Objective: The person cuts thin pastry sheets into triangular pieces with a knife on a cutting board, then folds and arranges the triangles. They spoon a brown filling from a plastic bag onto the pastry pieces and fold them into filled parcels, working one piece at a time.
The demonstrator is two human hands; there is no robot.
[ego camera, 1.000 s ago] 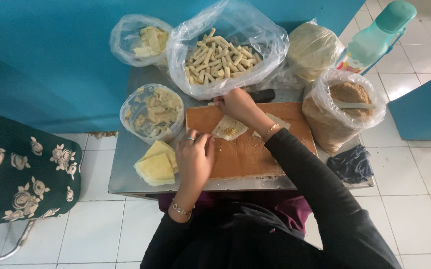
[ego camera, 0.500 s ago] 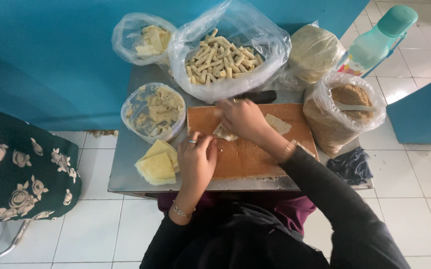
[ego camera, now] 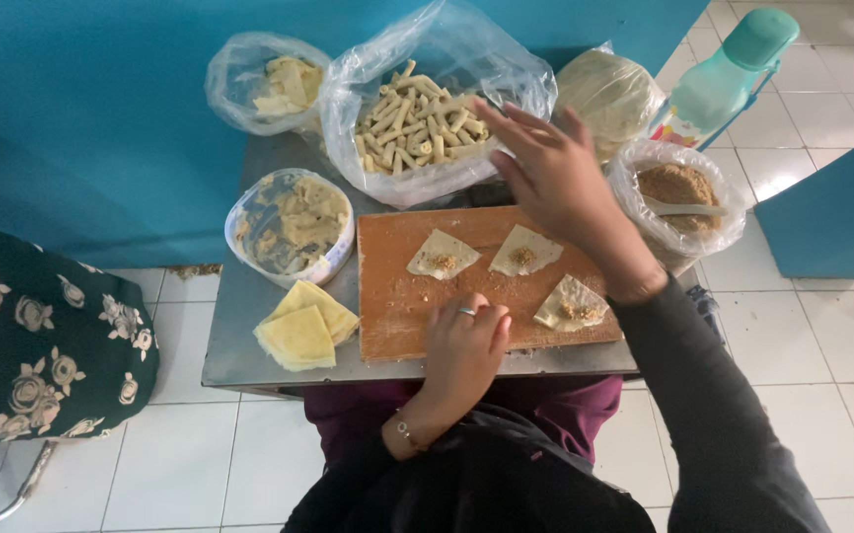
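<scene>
Three filled triangular wrappers (ego camera: 523, 251) lie open on the wooden board (ego camera: 392, 296), just under the right hand (ego camera: 553, 176), which hovers spread and empty. The left hand (ego camera: 463, 341) rests loosely curled on the board's near edge, grasping nothing. A careless sweep could scatter the crumbly filling — or catch the bag of rolled pieces (ego camera: 427, 123) just beyond.

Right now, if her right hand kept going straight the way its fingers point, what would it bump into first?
Most likely the clear bag of rolled pastry sticks: the right hand, fingers spread, points up-left toward it. Its height above the table is hard to judge.
</scene>
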